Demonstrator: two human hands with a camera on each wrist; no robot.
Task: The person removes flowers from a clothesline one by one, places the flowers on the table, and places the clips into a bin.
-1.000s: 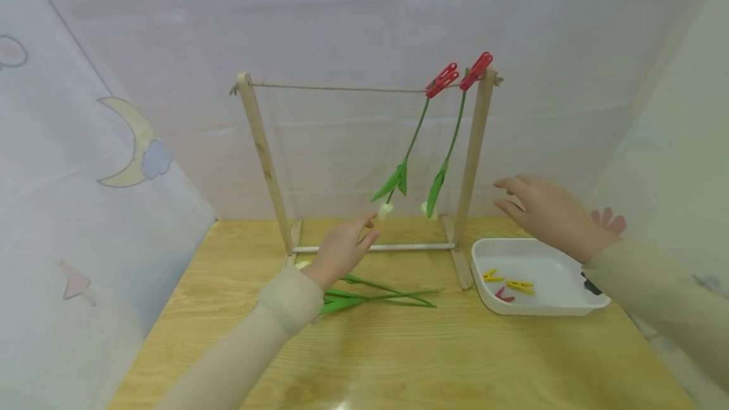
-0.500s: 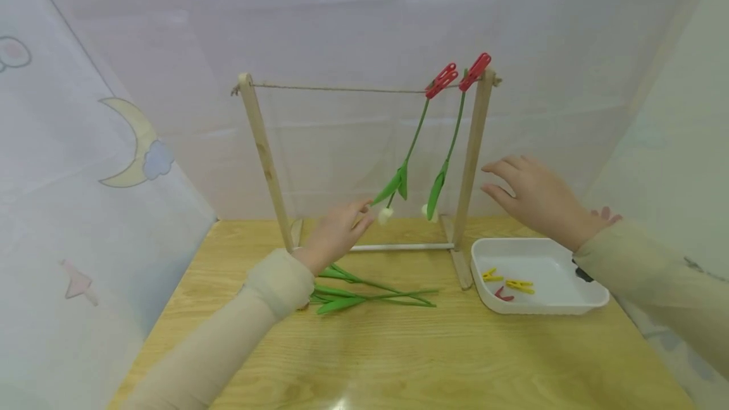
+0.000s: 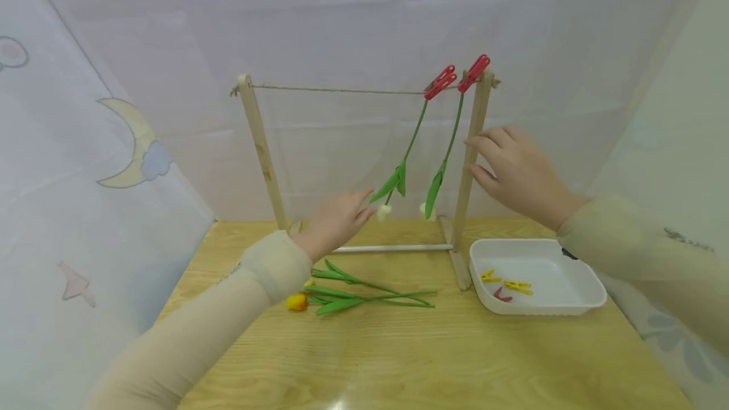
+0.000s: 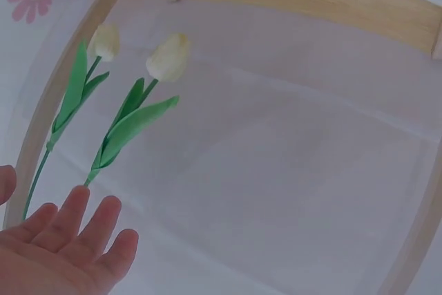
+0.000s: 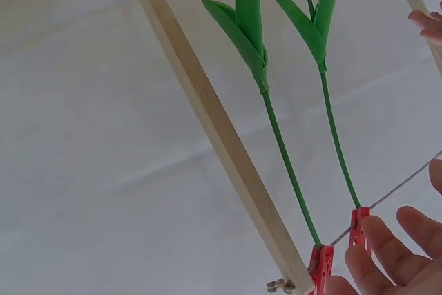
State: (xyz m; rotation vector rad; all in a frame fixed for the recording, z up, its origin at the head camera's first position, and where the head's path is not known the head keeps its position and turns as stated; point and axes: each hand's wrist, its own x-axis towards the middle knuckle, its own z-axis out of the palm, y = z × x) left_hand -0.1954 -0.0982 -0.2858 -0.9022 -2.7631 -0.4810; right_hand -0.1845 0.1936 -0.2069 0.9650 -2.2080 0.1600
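Observation:
Two white tulips hang head down from a string (image 3: 342,90), each held by a red clothespin. The left tulip (image 3: 384,211) has its leaf tip close to the fingertips of my left hand (image 3: 337,221); whether they touch, I cannot tell. That hand's fingers are extended with nothing in them, as the left wrist view shows. Beside the right wooden post (image 3: 477,125), my right hand (image 3: 521,173) is raised, fingers loosely bent and holding nothing. The right tulip (image 3: 436,190) hangs just left of that post. Its clothespin (image 3: 474,73) and the other clothespin (image 3: 440,82) sit near the string's right end.
Several tulips lie on the wooden table (image 3: 364,359) below my left forearm, among them an orange-yellow bloom (image 3: 297,302). At the right stands a white tray (image 3: 569,307) with yellow clothespins (image 3: 517,286) and a red one (image 3: 503,295). The frame's left post (image 3: 261,150) stands farther left.
My right hand has risen and moved left to the right post. The left hand has shifted slightly upward, and its sleeve has uncovered the orange-yellow tulip. The hanging tulips have barely moved.

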